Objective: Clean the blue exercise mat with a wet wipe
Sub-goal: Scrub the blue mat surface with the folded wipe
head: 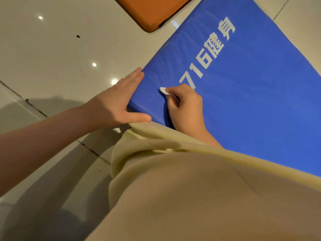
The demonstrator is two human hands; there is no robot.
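Note:
The blue exercise mat (pixel 251 94) with white printed characters lies on the tiled floor and fills the right side of the head view. My right hand (pixel 185 108) rests on the mat near its left corner, fingers curled, pinching a small folded white wet wipe (pixel 164 91) whose tip touches the blue surface. My left hand (pixel 119 100) lies flat with straight fingers against the mat's left edge, its thumb along the near edge at the corner.
An orange mat (pixel 152 11) lies at the top, just beyond the blue one. Glossy beige floor tiles (pixel 60 54) with dark grout lines spread to the left. My beige garment (pixel 199 188) covers the lower right.

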